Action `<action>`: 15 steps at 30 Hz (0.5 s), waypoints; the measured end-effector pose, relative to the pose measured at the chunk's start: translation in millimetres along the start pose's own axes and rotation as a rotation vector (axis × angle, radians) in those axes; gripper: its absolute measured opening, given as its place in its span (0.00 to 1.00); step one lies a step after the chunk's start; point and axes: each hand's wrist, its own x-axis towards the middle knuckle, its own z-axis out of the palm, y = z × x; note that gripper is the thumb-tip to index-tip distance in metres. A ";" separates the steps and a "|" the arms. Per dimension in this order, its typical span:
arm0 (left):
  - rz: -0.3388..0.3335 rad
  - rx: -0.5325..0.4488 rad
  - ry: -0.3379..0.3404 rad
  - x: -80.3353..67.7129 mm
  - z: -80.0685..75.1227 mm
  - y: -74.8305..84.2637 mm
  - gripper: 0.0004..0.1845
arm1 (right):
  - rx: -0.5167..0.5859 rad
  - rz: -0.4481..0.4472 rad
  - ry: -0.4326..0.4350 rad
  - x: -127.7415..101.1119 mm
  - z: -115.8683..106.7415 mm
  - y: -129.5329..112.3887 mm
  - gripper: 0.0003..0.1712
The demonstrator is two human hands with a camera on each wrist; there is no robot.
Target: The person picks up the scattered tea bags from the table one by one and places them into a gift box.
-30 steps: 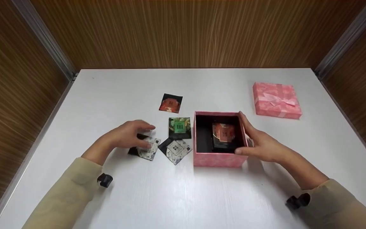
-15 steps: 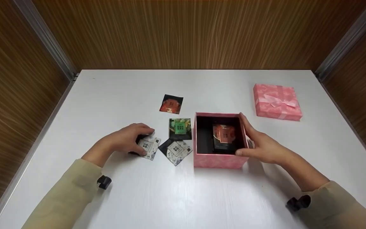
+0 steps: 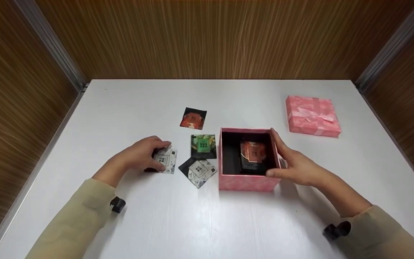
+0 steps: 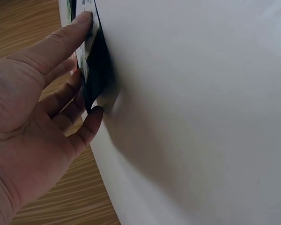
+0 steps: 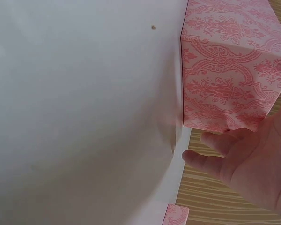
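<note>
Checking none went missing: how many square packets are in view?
5: one under the left hand, three loose on the table, one in the pink box. More may hide beneath.

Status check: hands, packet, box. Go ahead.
Left hand pinching white packet off table. Right hand steadying open pink box. Nothing between packet and box but another packet.
</note>
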 end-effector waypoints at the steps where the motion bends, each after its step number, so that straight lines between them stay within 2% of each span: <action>1: -0.015 0.002 0.004 -0.3 -0.1 -0.4 0.44 | -0.002 -0.001 0.000 0.0 -0.1 -0.1 0.72; 7: -0.099 -0.028 0.018 -1.6 -0.5 -3.5 0.45 | -0.003 -0.006 0.001 0.6 -0.3 -0.3 0.72; 11: -0.128 -0.051 0.021 -1.7 -1.7 -4.5 0.46 | -0.001 -0.003 0.000 0.4 -0.5 -0.7 0.72; 15: -0.149 -0.116 0.045 -1.8 -2.0 -5.5 0.44 | 0.018 0.009 -0.006 -0.6 -0.3 -1.3 0.72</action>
